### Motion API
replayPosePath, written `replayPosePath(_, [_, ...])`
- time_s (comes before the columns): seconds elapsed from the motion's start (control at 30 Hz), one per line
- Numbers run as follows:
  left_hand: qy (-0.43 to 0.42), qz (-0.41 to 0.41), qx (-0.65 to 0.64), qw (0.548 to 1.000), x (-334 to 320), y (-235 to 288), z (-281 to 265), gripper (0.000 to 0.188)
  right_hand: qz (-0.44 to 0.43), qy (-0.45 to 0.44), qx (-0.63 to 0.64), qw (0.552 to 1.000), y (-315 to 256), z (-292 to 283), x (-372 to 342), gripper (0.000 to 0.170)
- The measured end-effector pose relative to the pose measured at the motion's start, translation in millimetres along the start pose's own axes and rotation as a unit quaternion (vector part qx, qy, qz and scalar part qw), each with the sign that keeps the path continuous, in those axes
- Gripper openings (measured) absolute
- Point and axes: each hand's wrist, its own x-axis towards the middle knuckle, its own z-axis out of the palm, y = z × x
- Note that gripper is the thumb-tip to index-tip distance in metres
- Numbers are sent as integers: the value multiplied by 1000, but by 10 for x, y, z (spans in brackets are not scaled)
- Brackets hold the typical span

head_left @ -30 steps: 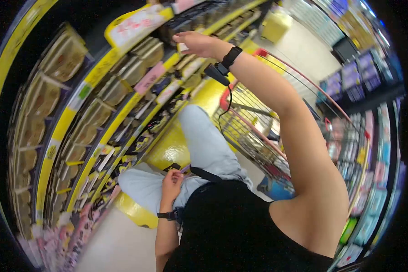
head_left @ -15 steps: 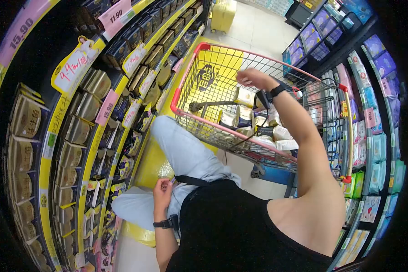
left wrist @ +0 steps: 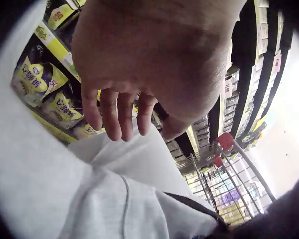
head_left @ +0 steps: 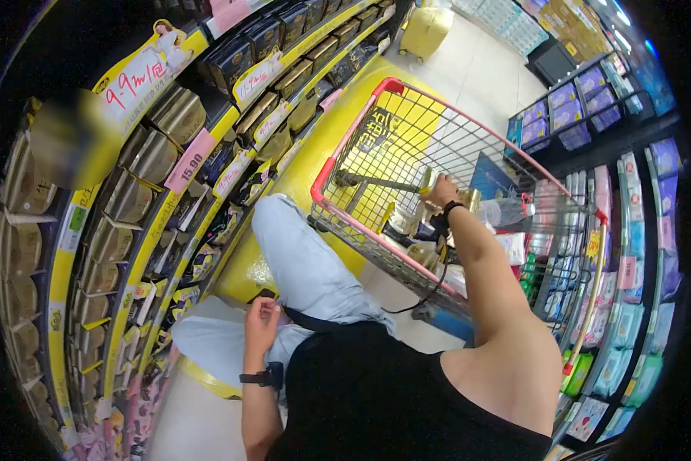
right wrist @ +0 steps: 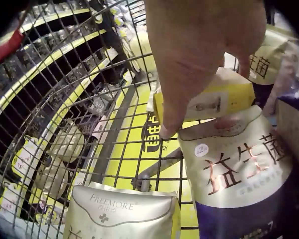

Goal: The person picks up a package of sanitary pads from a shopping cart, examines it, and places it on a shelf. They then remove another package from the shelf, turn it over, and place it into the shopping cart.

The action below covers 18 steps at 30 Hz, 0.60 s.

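Observation:
In the right wrist view my right hand reaches down into the shopping cart and grips a yellow and gold soft pack, thumb along its left side and fingers over its right side. Right beside it stands a gold and dark-blue pack with large printed characters; another gold pack is nearer the camera. The head view has this same hand inside the basket. My left hand stays by my lap near the light-blue jeans, its fingers loosely bent and holding nothing.
A clear bottle with a red cap lies in the cart. Left of me, shelves carry rows of gold packs under price signs. More packaged goods line the right side. A yellow suitcase stands farther along the aisle.
My right hand has gone from the shelf at upper left over to the cart, then down among the packs. The left hand stays by my lap. The head view has swung about.

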Motion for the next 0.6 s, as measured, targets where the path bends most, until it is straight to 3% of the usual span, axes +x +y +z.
replayPosePath(0.07, [-28, -12, -34, 999, 4, -75, 119, 21, 12, 16, -21, 1000, -95, 26, -7, 100])
replayPosePath(0.13, [-42, 44, 27, 998, 30, 35, 189, 22, 20, 60, -37, 997, -292, -105, -224, 88])
replayPosePath(0.23, [-36, 74, 55, 995, -24, 201, 146, 25, -74, -14, 28, 997, -156, -124, -38, 80])
replayPosePath(0.27, [-29, 86, 53, 995, -6, 276, 127, 26, -140, -39, 89, 985, -94, -190, 14, 68])
replayPosePath(0.3, [-37, 63, 68, 995, -26, 303, 83, 27, -155, -102, 267, 946, -69, -212, 9, 65])
replayPosePath(0.33, [-18, 99, 53, 993, -12, 166, 102, 26, -173, -157, 436, 869, -61, -271, 58, 62])
replayPosePath(0.37, [-9, 107, 25, 994, 4, 112, 102, 24, -115, -226, 585, 771, -80, -405, 97, 59])
replayPosePath(0.4, [-7, 108, -3, 994, -23, 76, 98, 23, -48, -292, 710, 639, -68, -454, 68, 57])
replayPosePath(0.43, [-7, 93, -14, 996, -30, 66, 74, 21, -61, -292, 736, 607, -435, -1086, -468, 64])
replayPosePath(0.53, [-12, 62, -45, 997, -84, 125, -15, 19, -160, -367, 777, 485, -606, -1669, -793, 69])
replayPosePath(0.6, [-6, 66, -64, 996, -89, 207, -138, 18, -183, -328, 793, 480, -839, -1725, -875, 66])
